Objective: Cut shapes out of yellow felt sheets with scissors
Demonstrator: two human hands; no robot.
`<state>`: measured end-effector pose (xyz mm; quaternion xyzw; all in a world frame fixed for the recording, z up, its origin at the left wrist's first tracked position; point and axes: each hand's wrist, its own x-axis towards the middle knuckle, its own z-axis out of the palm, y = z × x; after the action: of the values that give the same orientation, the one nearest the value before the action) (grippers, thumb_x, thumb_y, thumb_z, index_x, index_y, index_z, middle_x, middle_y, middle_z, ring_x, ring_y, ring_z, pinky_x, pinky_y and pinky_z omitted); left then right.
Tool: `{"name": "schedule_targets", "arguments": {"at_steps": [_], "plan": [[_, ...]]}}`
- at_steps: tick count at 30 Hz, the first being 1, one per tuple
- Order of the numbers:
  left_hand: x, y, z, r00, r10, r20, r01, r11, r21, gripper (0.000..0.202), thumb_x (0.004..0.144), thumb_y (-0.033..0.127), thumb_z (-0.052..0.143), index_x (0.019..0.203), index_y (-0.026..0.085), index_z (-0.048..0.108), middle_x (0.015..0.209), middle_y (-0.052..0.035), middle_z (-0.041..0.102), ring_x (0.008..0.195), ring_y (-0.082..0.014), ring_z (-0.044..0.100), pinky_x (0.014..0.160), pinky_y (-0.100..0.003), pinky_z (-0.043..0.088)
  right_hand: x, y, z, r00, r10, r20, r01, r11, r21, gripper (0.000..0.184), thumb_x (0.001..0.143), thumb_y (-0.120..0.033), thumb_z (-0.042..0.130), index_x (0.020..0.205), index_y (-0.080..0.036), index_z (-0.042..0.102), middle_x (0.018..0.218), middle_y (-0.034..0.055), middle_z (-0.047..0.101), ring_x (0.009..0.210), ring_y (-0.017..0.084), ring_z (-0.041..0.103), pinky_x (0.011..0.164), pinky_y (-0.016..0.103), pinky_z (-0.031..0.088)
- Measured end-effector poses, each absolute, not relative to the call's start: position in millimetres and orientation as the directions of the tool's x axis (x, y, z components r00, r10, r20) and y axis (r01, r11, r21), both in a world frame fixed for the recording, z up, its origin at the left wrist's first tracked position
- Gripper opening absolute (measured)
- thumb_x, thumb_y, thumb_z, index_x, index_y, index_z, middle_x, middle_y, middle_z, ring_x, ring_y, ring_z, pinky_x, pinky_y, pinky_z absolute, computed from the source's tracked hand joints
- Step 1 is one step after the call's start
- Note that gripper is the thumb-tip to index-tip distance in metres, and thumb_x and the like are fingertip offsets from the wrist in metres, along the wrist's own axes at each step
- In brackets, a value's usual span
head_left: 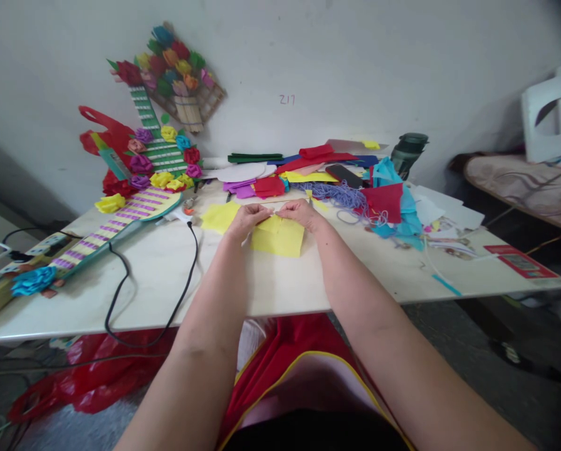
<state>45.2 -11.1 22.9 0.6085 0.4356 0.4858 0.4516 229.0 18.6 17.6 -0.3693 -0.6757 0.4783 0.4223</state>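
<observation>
My left hand (249, 219) and my right hand (299, 213) meet over the middle of the table, fingers pinched and tips almost touching. A tiny whitish bit shows between the fingertips, too small to name. Beneath my hands lies a square of yellow paper (277, 243), its lower half in sight and its upper part covered by my fingers. Another yellow sheet (220, 217) lies just left of my left hand. A thin stick (280, 201) stretches across the table behind my hands.
At left lies a striped guitar-shaped craft (115, 230) with paper flowers, beside a glue gun (179, 215) and its black cord (193, 263). Behind are coloured paper, lilac yarn (339, 195), a phone (345, 176) and a dark bottle (409, 153). Paper scraps (449, 210) lie right.
</observation>
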Motion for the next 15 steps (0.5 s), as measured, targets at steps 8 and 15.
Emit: {"name": "schedule_targets", "arguments": {"at_steps": [8, 15], "plan": [[48.7, -11.6, 25.5, 0.213, 0.967, 0.142, 0.301, -0.203, 0.932, 0.037, 0.055, 0.046, 0.078, 0.059, 0.015, 0.059, 0.048, 0.0038, 0.046, 0.044, -0.0064, 0.039, 0.043, -0.021, 0.025, 226.6, 17.2, 20.1, -0.423, 0.882, 0.209, 0.106, 0.278, -0.955, 0.021, 0.058, -0.035, 0.075, 0.059, -0.016, 0.066, 0.054, -0.0036, 0.058, 0.053, 0.01, 0.051, 0.054, 0.023, 0.04], [50.5, -13.2, 26.6, 0.173, 0.975, 0.137, 0.217, -0.173, 0.961, 0.037, 0.057, 0.046, 0.077, 0.063, 0.015, 0.059, 0.053, 0.0016, 0.054, 0.047, -0.0092, 0.047, 0.045, -0.021, 0.033, 227.8, 18.8, 20.6, -0.325, 0.936, 0.138, -0.039, 0.132, -0.99, 0.04, 0.067, -0.056, 0.068, 0.071, -0.016, 0.067, 0.061, 0.0019, 0.063, 0.058, 0.016, 0.059, 0.058, 0.028, 0.047]]}}
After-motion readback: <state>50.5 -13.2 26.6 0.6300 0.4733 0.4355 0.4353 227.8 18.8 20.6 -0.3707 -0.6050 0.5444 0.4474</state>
